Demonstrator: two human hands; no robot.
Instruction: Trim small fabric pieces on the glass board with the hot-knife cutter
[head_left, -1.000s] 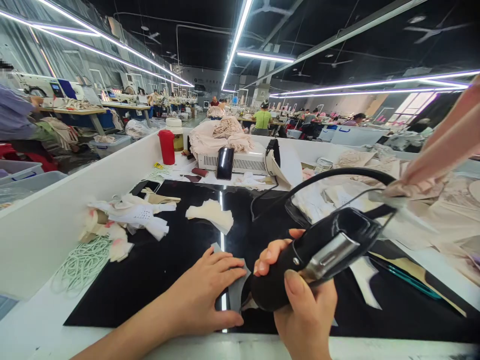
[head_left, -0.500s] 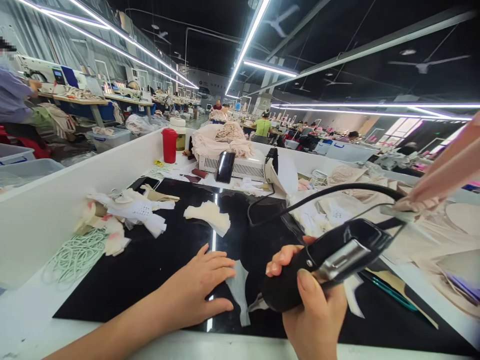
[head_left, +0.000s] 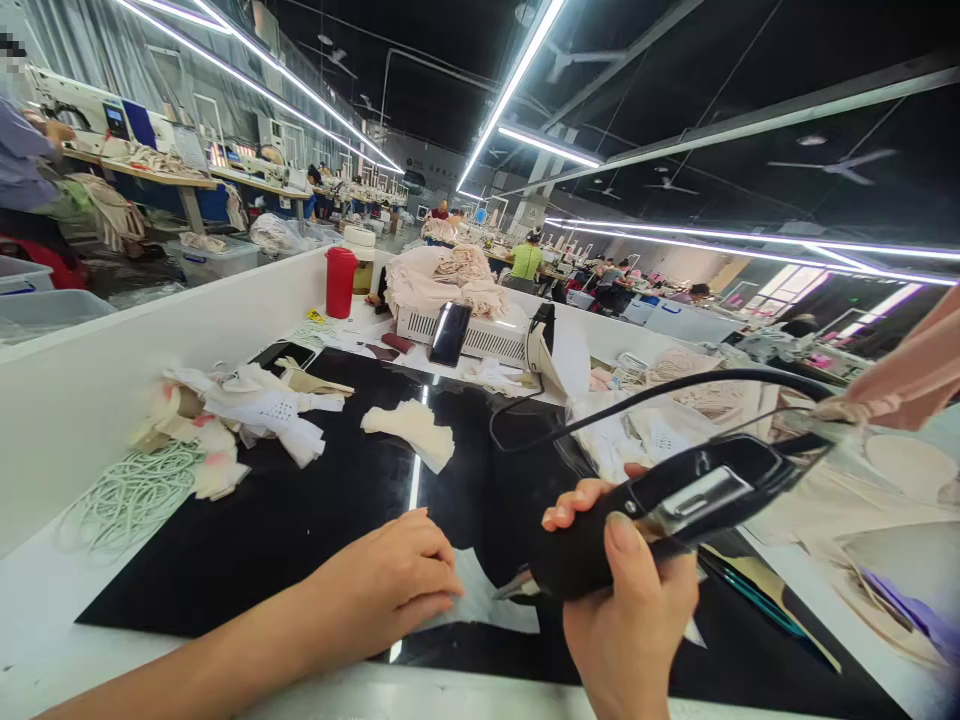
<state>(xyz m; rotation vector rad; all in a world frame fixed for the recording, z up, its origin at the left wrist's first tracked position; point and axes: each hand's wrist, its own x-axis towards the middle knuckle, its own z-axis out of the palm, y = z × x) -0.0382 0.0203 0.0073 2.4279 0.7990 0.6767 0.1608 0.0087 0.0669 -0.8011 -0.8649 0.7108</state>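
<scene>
My right hand [head_left: 630,590] grips a black corded hand tool [head_left: 589,545] with a silver lever or plate on its upper side. Its pointed metal tip [head_left: 516,586] hangs just at the edge of a thin whitish fabric piece [head_left: 499,605] on the black board [head_left: 315,535]. My left hand [head_left: 401,580] rests at that piece's left side, fingers drawn together on it; the fingertips are partly hidden. Farther up the board lies a cream stack of cut fabric [head_left: 411,430], touched by neither hand.
White fabric pieces [head_left: 277,410] and a pale green cord tangle [head_left: 131,495] lie at left. The tool's black cable [head_left: 675,382] arches right toward hanging pink cloth [head_left: 915,365]. A phone [head_left: 450,333], a red cup [head_left: 341,282] and teal-handled scissors or tweezers [head_left: 757,600] are around.
My left hand's spread fingers have drawn together on the whitish fabric piece, which now lies wider and more sideways. The tool in my right hand has shifted slightly, its tip nearer the fabric.
</scene>
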